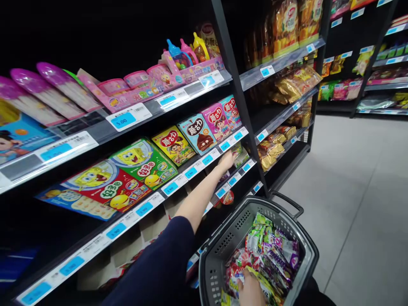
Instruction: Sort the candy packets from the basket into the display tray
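My left hand [227,161] reaches with a straight arm under the price-label edge of a shelf. It is at a green packet [240,154] on the lower shelf; the fingertips are mostly hidden, so their grip does not show. Below, a grey plastic shopping basket [214,259] holds many small candy packets in purple [280,259], green [255,238] and red wrappers [237,267]. Inside it, my right hand [251,291] has its fingers closed on a yellow candy packet [263,280] near the basket's close end.
Boxed snacks [140,159] line the middle shelf, with candy toys [181,57] and purple-topped packs [60,80] above. Bread packs [287,25] stand on the shelving beyond the black upright [234,63]. Grey floor [360,182] stretches to the right. The basket's handle [290,204] sticks out.
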`<act>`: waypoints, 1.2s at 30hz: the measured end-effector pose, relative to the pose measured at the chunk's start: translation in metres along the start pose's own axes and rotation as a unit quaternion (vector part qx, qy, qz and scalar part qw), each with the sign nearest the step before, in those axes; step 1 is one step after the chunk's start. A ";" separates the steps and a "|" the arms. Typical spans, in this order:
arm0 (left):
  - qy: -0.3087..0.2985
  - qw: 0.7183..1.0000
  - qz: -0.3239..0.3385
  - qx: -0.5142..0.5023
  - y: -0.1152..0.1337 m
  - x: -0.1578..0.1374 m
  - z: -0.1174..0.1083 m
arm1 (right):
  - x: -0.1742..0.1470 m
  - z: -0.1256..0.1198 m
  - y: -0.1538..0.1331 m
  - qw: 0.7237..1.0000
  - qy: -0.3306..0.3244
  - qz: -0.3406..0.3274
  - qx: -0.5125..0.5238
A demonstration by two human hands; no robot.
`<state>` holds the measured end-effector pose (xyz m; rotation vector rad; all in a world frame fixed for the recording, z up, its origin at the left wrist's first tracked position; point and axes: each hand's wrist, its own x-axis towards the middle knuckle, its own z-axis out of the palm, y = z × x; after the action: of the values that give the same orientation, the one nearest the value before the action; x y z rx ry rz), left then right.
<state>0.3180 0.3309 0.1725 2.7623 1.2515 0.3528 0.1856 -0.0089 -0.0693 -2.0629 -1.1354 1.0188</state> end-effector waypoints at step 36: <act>-0.108 0.497 -0.207 -0.836 -0.040 -0.491 0.002 | -0.087 -0.040 -0.044 0.932 0.154 -0.063 0.320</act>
<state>-0.0241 -0.0113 0.0789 0.7171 0.6109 0.6170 0.1691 -0.0676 0.0164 -1.5288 -0.6452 0.8203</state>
